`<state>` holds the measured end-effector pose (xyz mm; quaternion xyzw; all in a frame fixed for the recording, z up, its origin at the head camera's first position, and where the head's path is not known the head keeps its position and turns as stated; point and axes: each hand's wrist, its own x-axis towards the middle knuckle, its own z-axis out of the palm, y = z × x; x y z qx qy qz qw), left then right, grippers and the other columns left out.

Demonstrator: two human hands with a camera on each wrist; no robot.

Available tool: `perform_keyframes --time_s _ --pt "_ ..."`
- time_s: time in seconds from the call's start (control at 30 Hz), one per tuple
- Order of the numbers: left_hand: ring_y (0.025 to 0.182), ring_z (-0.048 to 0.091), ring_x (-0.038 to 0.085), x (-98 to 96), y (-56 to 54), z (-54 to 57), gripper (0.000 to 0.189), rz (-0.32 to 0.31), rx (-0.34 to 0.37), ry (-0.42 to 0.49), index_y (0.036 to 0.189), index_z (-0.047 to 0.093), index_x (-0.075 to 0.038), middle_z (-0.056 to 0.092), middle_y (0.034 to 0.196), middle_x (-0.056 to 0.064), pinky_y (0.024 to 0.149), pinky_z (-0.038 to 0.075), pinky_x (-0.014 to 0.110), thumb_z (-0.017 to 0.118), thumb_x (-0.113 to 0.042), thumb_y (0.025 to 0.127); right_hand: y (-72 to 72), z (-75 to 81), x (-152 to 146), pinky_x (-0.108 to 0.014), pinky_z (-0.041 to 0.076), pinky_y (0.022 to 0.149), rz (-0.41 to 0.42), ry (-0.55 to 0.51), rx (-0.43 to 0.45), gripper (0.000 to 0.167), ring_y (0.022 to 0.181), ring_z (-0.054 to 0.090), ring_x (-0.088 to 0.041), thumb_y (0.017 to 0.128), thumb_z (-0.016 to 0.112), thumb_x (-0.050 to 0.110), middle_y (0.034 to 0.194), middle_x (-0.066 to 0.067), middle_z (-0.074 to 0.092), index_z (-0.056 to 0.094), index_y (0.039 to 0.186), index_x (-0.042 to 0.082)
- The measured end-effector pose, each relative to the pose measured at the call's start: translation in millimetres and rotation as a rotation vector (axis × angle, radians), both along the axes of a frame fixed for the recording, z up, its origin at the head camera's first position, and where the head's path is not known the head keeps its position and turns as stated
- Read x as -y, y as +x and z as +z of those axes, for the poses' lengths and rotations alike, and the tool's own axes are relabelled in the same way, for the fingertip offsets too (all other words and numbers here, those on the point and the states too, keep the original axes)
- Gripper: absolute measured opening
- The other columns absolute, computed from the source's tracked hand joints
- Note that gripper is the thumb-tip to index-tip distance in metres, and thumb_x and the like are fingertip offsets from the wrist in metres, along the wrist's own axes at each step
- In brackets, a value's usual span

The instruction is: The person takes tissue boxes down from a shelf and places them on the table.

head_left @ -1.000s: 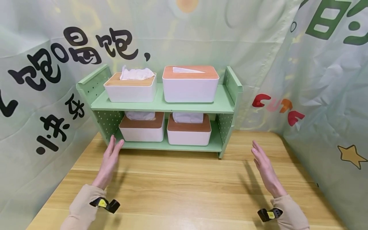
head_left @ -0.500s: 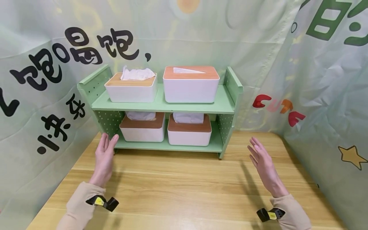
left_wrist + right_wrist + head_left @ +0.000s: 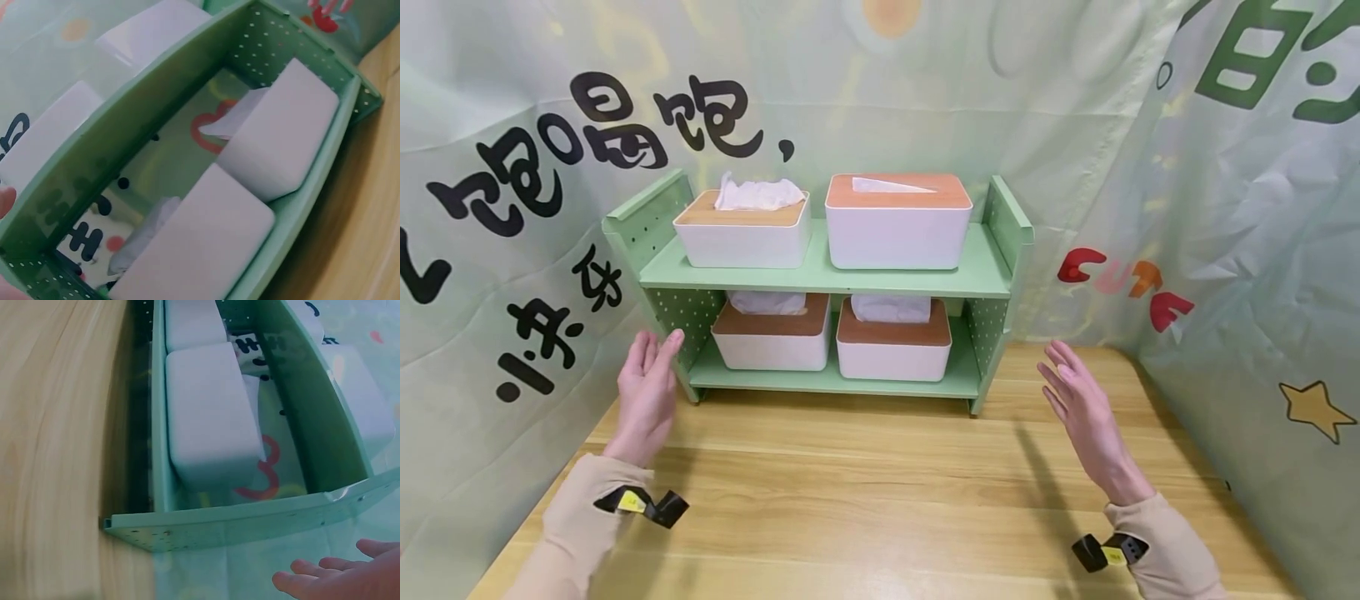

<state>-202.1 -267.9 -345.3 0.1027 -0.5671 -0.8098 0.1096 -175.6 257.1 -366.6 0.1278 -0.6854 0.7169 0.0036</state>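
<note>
A green two-tier shelf (image 3: 820, 283) stands on the table with tissue boxes on both levels. On top sit a white tissue box with a light wooden lid (image 3: 741, 243) at left and a taller one with an orange-brown lid (image 3: 898, 237) at right. Below are two white boxes with darker brown lids, the lower left box (image 3: 771, 350) and the lower right box (image 3: 892, 358). My left hand (image 3: 647, 396) is raised near the shelf's left end, fingers extended, holding nothing. Right of the shelf my right hand (image 3: 1086, 421) hovers with spread fingers, also holding nothing.
The wooden table (image 3: 865, 483) extends in front of the shelf and to its right. Printed fabric (image 3: 1075, 100) hangs behind and along both sides, close to the table's edges. Each wrist wears a small black camera, such as the left wrist's camera (image 3: 666, 508).
My left hand has moved left and slightly up, away from the lower left tissue box. The right hand has shifted slightly up and left, its fingers spreading. Shelf and boxes stay put.
</note>
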Motion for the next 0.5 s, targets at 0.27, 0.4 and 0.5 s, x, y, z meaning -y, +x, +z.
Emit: perform_keyframes --time_s 0.27,0.4,0.5 --pt "0.153 -0.020 0.002 18.8 -6.0 17.8 0.104 -0.059 0.014 0.030 0.156 -0.024 -0.030 -0.027 0.163 -0.018 0.125 -0.009 0.025 0.063 -0.033 0.099 -2.7 18.3 0.9 -0.024 0.029 0.123 0.001 -0.045 -0.049 0.059 0.144 0.033 -0.004 0.110 0.027 0.028 0.170 -0.010 0.008 0.005 0.163 0.013" --pt "0.154 -0.018 0.002 27.9 -9.2 25.3 0.104 -0.060 0.010 0.042 0.156 -0.022 -0.031 -0.026 0.163 -0.016 0.127 0.001 0.020 0.064 -0.030 0.098 -3.1 26.5 0.2 -0.026 0.029 0.124 0.006 -0.053 -0.078 0.057 0.140 0.037 -0.001 0.110 0.027 0.026 0.168 -0.007 0.013 0.009 0.163 0.014" --pt "0.154 -0.010 -0.002 33.3 -12.6 31.4 0.105 -0.052 0.005 0.052 0.158 -0.019 -0.032 -0.024 0.164 -0.016 0.102 0.036 0.003 0.066 -0.026 0.097 -3.0 32.2 0.4 -0.029 0.027 0.125 0.012 -0.051 -0.089 0.056 0.139 0.039 0.000 0.110 0.028 0.026 0.167 -0.005 0.015 0.011 0.162 0.015"
